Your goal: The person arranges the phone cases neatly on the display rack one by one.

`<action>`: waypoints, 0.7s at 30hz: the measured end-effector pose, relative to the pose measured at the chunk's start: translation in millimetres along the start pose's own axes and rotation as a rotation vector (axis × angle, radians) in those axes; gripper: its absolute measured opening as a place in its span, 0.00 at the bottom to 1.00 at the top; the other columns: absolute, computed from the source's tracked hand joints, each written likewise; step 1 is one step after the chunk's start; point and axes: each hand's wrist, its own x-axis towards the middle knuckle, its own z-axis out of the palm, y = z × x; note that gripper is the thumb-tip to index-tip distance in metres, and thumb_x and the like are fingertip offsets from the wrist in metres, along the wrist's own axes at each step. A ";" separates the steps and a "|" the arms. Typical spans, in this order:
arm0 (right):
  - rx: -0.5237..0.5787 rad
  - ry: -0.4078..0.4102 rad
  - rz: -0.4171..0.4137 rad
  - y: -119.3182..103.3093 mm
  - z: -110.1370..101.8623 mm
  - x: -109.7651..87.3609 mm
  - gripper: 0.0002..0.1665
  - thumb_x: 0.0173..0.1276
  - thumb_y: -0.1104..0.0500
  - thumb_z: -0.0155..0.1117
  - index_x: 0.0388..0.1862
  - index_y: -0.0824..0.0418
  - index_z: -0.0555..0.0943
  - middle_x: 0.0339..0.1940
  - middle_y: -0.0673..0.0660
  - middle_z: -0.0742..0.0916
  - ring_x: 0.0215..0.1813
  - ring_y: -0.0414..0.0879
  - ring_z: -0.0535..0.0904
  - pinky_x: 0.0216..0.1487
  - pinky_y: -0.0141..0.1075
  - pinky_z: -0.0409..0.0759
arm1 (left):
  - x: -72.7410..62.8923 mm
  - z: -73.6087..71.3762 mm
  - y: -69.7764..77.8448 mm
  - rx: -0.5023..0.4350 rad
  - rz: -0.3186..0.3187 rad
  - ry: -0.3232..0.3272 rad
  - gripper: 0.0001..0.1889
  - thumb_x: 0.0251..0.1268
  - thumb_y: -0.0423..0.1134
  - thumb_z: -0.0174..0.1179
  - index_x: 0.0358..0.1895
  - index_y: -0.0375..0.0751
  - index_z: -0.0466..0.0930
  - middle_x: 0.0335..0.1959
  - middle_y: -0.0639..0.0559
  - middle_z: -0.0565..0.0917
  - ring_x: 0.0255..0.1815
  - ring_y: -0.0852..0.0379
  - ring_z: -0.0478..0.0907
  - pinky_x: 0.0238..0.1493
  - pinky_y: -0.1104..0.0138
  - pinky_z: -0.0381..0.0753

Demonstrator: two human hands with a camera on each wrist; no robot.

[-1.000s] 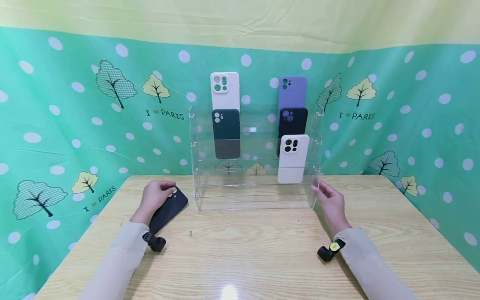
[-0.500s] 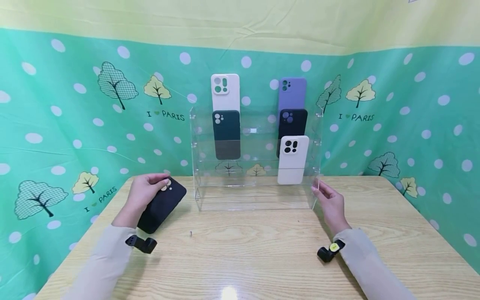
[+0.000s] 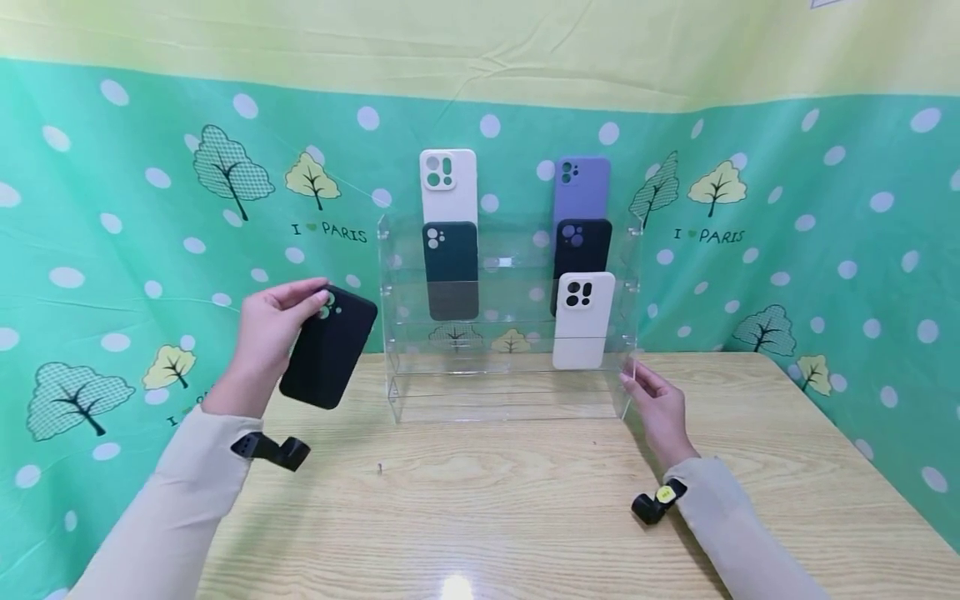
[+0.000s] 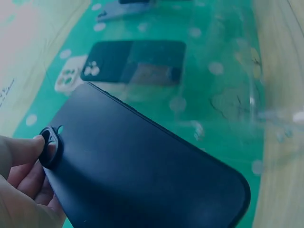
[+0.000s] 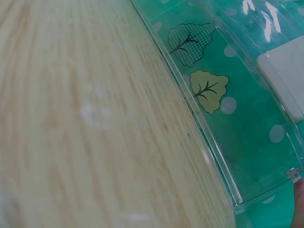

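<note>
My left hand pinches a black phone case by its camera-hole end, thumb over the holes. The case hangs tilted above the table, left of a clear acrylic display rack. In the left wrist view the case fills the lower middle, its ringed camera opening against the thumb. My right hand holds the rack's right side panel near its foot, thumb in front. Only a sliver of that hand shows in the right wrist view, beside the rack's corner.
On the rack's left stand a white case and a dark green case. To the right are a purple case, a black case and a white case. A wooden table lies below, a patterned cloth behind.
My left hand has lifted the black phone case off the table and brought it more upright, beside the rack. The right hand has stayed on the rack's side.
</note>
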 end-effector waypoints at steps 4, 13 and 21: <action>-0.019 0.003 -0.032 0.5 -0.2 -0.7 0.28 0.64 0.53 0.65 0.60 0.64 0.75 0.39 0.36 0.83 0.43 0.31 0.76 0.44 0.18 0.76 | 8.0 15.1 16.4 -0.085 -0.056 -0.003 0.08 0.57 0.34 0.66 0.40 0.49 0.88 0.30 0.64 0.86 0.28 0.67 0.79 0.32 0.79 0.76; -0.038 0.000 -0.012 1.5 -0.6 0.3 0.29 0.65 0.52 0.65 0.62 0.62 0.74 0.48 0.45 0.83 0.46 0.32 0.76 0.46 0.19 0.76 | 27.5 57.8 40.8 -0.305 -0.073 0.074 0.09 0.56 0.30 0.66 0.40 0.43 0.87 0.33 0.58 0.87 0.34 0.63 0.81 0.38 0.76 0.79; -0.053 -0.008 -0.001 1.1 -1.1 1.3 0.30 0.65 0.50 0.64 0.63 0.61 0.74 0.55 0.54 0.81 0.47 0.32 0.75 0.47 0.18 0.75 | 36.4 101.0 36.0 -0.519 0.031 0.256 0.11 0.55 0.27 0.65 0.43 0.36 0.86 0.36 0.50 0.87 0.38 0.60 0.81 0.45 0.73 0.79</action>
